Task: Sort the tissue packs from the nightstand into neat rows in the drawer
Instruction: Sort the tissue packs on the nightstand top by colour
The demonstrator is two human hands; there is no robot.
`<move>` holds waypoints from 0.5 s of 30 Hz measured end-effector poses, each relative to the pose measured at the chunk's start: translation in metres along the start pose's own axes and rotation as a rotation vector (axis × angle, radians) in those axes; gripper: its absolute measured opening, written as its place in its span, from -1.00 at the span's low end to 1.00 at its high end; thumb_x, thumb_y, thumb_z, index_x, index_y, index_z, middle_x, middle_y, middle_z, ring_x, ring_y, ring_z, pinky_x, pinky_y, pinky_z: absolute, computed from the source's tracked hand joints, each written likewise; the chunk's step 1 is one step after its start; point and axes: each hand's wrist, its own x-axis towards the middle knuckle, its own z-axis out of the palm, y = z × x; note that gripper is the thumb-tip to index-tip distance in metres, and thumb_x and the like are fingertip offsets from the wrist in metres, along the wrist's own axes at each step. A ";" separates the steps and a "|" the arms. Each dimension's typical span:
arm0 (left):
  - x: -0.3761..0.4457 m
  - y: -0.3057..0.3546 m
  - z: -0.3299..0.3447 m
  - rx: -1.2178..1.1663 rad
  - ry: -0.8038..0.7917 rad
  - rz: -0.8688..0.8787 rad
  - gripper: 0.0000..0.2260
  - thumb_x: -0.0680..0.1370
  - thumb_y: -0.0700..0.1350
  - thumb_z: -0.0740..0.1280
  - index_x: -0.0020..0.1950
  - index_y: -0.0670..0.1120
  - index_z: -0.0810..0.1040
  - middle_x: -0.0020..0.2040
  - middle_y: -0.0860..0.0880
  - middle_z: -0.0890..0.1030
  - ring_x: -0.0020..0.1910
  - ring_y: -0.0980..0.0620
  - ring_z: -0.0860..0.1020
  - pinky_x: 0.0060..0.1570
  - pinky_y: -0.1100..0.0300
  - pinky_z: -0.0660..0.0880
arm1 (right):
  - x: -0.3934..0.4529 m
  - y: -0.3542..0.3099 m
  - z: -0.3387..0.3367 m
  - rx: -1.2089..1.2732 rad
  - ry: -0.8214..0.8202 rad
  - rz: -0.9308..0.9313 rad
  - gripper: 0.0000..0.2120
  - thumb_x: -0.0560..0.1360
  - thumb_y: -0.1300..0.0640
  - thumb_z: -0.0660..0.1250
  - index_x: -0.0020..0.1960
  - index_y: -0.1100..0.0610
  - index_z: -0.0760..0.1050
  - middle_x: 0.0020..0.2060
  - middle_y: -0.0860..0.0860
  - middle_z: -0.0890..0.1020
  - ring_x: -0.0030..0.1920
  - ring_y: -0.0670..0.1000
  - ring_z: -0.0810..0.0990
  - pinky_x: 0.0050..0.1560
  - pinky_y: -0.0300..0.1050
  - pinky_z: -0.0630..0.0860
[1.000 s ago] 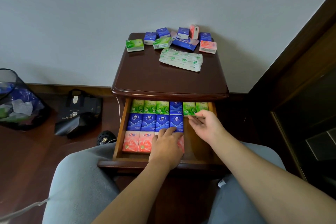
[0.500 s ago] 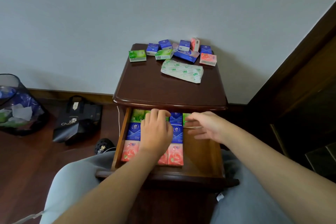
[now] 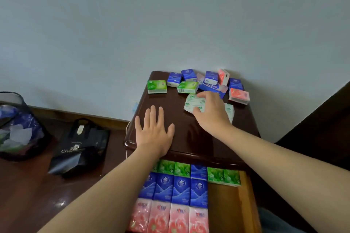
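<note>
Dark glossy wood fills the middle of the head view, the nightstand (image 3: 189, 138) top shining under both arms. The right hand (image 3: 212, 113) is down on the pale green-printed wrapper (image 3: 195, 103), fingers curled over it and the thumb at its near edge, so it reads as grasping that crinkly plastic. The left hand (image 3: 154, 131) lies flat on the bare wood, fingers straight and spread, holding nothing, well to the left of the grip.

Just beyond the grip sits the loose cluster of tissue packs (image 3: 198, 82): small soft-cornered bricks in shiny film, blue ones at the back, a pink one standing on end, a long blue sleeve (image 3: 214, 87) under them. A green pack (image 3: 187, 87) lies just left of the gripping fingers, another green pack (image 3: 157, 86) farther left, and a pink pack (image 3: 239, 96) to the right.

Below the grip, nearer the person, the drawer (image 3: 246, 204) stands open with green, blue and pink rows packed edge to edge; its right part shows bare wood.

The wrapper looks flat and limp, and whether it holds packs I cannot tell. To do this step well, I'd pinch it firmly at the near edge, lift it clear without sweeping the neighbours, and keep the left palm steadying the top
</note>
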 end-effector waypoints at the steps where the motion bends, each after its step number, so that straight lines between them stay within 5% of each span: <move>1: 0.009 -0.003 0.000 -0.003 0.036 -0.001 -0.30 0.65 0.31 -0.18 0.66 0.00 -0.35 0.69 -0.05 -0.28 0.67 -0.04 -0.27 0.60 -0.19 -0.24 | 0.016 -0.004 0.005 -0.055 0.007 -0.019 -0.52 0.54 0.09 0.40 0.44 0.06 0.43 0.37 0.04 0.47 0.41 0.13 0.39 0.44 0.01 0.34; 4: 0.035 -0.008 0.000 -0.020 0.122 -0.009 -0.25 0.64 0.31 -0.16 0.63 -0.05 -0.44 0.67 -0.08 -0.35 0.65 -0.04 -0.31 0.61 -0.21 -0.22 | 0.062 -0.012 0.018 -0.181 0.045 -0.030 -0.42 0.53 0.01 0.42 0.50 0.09 0.36 0.44 0.06 0.44 0.42 0.22 0.36 0.43 0.07 0.32; 10: 0.088 -0.005 -0.002 -0.124 0.271 -0.063 -0.22 0.65 0.26 0.02 0.67 -0.06 -0.31 0.69 -0.11 -0.27 0.67 -0.08 -0.23 0.61 -0.23 -0.10 | 0.113 -0.005 0.051 -0.347 0.047 -0.059 -0.33 0.48 -0.27 0.41 0.46 0.03 0.39 0.38 0.06 0.48 0.35 0.24 0.37 0.29 0.13 0.39; 15: 0.122 -0.002 -0.005 -0.160 0.327 -0.062 -0.29 0.66 0.22 0.06 0.70 0.00 -0.17 0.71 -0.05 -0.12 0.68 -0.06 -0.16 0.60 -0.25 -0.06 | 0.119 0.013 0.065 -0.353 0.062 -0.103 -0.43 0.52 -0.11 0.44 0.45 0.03 0.38 0.32 0.04 0.56 0.29 0.21 0.41 0.21 0.06 0.35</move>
